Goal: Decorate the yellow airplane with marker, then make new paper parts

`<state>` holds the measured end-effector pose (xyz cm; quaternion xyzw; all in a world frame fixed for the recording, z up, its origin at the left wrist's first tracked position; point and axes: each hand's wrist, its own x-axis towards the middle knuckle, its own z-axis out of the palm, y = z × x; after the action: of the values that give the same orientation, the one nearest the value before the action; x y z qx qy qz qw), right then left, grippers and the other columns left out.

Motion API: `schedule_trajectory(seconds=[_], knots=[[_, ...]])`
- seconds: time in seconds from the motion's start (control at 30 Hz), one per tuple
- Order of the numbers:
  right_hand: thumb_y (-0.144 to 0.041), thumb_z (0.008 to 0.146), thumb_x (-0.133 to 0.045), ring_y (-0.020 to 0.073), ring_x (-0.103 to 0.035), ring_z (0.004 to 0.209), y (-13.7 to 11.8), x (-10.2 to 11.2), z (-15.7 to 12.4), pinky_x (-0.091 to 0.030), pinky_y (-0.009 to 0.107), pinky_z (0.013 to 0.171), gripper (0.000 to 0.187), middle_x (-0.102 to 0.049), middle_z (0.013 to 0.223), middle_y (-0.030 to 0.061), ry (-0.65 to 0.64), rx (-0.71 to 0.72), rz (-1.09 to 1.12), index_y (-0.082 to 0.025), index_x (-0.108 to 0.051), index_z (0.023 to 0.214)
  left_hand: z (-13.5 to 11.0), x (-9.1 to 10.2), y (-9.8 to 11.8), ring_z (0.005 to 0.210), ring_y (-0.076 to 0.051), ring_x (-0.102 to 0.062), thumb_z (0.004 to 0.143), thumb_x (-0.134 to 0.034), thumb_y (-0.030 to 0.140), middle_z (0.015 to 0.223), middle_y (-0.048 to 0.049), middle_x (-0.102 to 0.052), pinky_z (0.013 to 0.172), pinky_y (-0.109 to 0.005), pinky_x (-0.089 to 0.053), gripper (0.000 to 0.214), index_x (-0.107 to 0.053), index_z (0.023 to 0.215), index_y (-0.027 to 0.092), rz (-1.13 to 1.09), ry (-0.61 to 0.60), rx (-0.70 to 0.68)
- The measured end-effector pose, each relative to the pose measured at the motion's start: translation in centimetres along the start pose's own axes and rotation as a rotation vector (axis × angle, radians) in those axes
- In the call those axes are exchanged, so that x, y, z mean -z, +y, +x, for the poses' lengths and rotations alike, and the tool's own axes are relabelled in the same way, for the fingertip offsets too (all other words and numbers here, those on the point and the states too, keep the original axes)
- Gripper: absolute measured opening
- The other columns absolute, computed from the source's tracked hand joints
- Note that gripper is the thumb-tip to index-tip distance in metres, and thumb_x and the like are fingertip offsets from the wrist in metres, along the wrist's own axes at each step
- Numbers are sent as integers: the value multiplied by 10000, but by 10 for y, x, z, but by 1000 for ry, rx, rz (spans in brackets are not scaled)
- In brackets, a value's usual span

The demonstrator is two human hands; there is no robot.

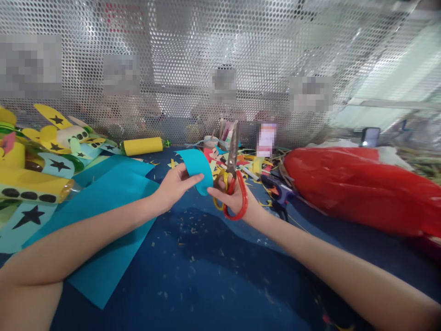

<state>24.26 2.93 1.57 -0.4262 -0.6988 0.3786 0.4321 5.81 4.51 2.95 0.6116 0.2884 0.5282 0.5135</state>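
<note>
A curved piece of blue paper [200, 166] is pinched in my left hand [175, 184], thumb on its near face. My right hand [237, 195] has scissors [233, 151] with red and yellow handles hooked on its fingers, the blades pointing up. One fingertip of that hand touches the lower edge of the blue piece. Beneath my left forearm lie large blue paper sheets [113, 220] on the dark blue tabletop [206, 276].
Paper-covered bottle planes [31, 184] with black stars crowd the left side, near a yellow-wrapped bottle [143, 146]. Paper scraps [251, 168] lie behind my hands. A glue gun [280, 191], a phone [267, 139] and a red plastic bag [358, 188] are on the right. A perforated metal screen [193, 55] rises behind.
</note>
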Motion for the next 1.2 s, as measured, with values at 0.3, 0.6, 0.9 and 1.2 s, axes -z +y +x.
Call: schedule_trajectory(seconds=[0.3, 0.6, 0.9, 1.2], knots=[[-282, 689, -602, 94, -453, 519, -10, 3, 1, -405, 266, 519, 249, -398, 600, -91, 74, -54, 83, -238, -362, 738, 7, 14, -6, 511, -123, -508, 847, -568, 583, 520, 9, -491, 492, -243, -434, 475, -537, 566, 201, 11, 259, 20], [-232, 658, -528, 71, -353, 484, -13, 7, 0, -315, 232, 461, 119, -372, 575, -86, -143, -17, 103, -218, -417, 699, 11, 16, 9, 960, -206, -664, 773, -587, 266, 1006, -30, -737, 847, -326, -498, 247, -714, 984, 257, 492, -161, -109], [-748, 725, -566, 188, -600, 648, -2, 11, 16, -514, 352, 651, 536, -539, 618, -5, 152, -154, 487, -238, -423, 648, 15, 23, 26, 723, -170, -660, 723, -687, 341, 790, -13, -739, 676, -275, -521, 180, -735, 786, 180, 428, -209, 111], [-888, 707, -403, 156, -522, 515, -4, 5, 2, -497, 326, 536, 654, -490, 568, -13, -1, -77, 344, -238, -460, 670, 13, 13, 25, 700, -171, -697, 752, -750, 364, 808, -38, -752, 711, -323, -586, 252, -734, 929, 185, -169, -19, 230]])
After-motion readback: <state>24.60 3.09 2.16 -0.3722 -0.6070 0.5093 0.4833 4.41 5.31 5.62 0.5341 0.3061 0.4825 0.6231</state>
